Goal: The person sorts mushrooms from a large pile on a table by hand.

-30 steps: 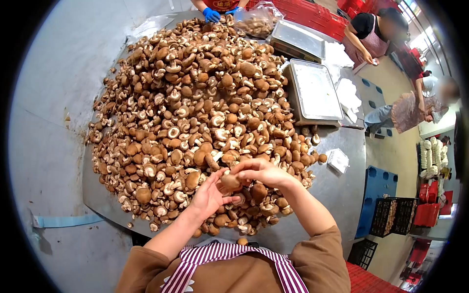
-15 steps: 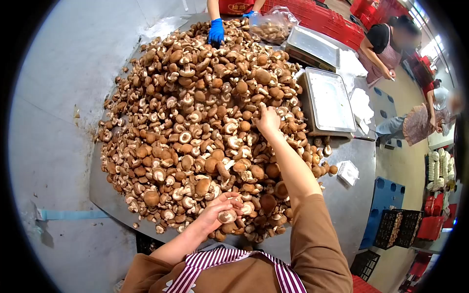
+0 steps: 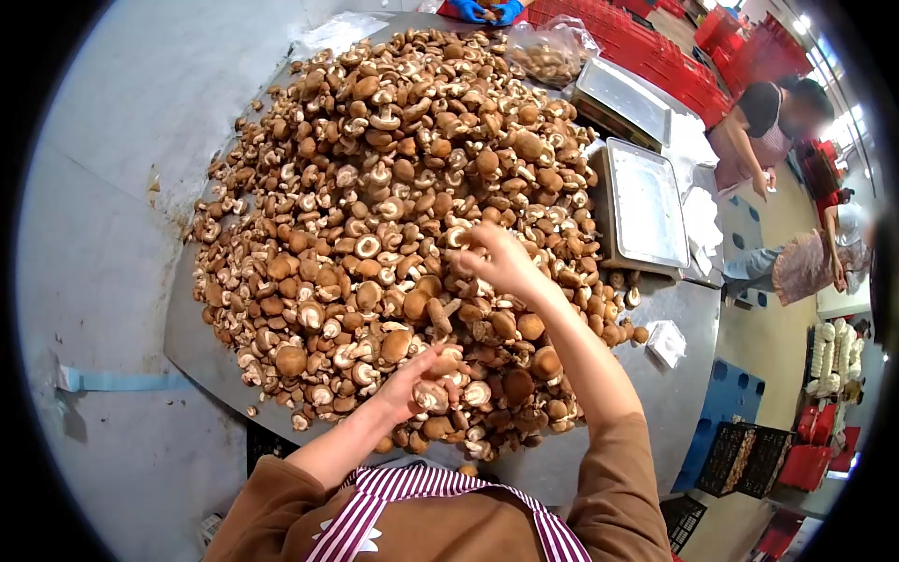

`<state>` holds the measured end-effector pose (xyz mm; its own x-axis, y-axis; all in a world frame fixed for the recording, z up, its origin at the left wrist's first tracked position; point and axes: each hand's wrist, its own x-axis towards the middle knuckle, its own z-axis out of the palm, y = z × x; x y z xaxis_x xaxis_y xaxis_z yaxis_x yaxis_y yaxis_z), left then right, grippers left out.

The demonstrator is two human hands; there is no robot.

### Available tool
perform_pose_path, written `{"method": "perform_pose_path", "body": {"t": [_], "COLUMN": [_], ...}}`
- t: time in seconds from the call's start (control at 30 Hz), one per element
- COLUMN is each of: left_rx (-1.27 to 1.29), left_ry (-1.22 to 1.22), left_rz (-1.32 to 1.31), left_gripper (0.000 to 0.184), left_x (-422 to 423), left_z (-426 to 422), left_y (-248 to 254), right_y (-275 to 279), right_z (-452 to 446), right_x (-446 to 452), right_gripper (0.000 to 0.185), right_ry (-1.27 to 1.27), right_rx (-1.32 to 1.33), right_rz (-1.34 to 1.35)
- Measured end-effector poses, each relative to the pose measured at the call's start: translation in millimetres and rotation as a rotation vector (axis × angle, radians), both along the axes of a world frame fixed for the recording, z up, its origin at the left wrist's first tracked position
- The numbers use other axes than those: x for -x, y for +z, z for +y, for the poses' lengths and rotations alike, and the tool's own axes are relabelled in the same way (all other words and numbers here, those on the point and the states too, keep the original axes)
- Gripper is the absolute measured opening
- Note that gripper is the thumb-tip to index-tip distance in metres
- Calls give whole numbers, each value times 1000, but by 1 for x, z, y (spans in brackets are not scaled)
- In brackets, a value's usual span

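A large heap of brown mushrooms (image 3: 375, 187) with pale stems covers the metal table (image 3: 670, 412). My left hand (image 3: 407, 382) is at the near edge of the heap, its fingers curled round a mushroom (image 3: 431, 396) with the pale underside showing. Farther forward and to the right, my right hand (image 3: 496, 260) hovers over the heap. Its thumb and fingers are apart, with nothing seen between them.
Two metal trays (image 3: 648, 201) rest on boxes at the right, beside white cloths (image 3: 700, 225) and a small white packet (image 3: 666, 343). Blue-gloved hands (image 3: 487, 11) of a person show at the far edge. Two people stand at the right near black crates (image 3: 728, 459).
My right hand left the mushroom at my left hand, reached out over the heap, and is now slightly nearer with fingers spread. The blue-gloved hands moved away from the heap.
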<state>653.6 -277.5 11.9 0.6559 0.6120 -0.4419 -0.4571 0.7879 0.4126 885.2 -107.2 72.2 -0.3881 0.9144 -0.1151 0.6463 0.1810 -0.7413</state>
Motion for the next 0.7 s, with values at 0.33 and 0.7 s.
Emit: {"method": "perform_pose_path", "body": {"t": [0.33,0.7], "left_rx": [31,-152], "left_ry": [-53,-162], "left_rz": [40,125], "left_gripper": [44,46], "left_x": [19,10], "left_z": [-26,-22], "left_y": [18,29], "right_y": [-93,-55], "right_z": [53,33], "right_x": [34,-55], "right_gripper": [57,28], "right_ry": [-109,-412], "right_rx": [-227,-288], "right_rz": [-647,-578]}}
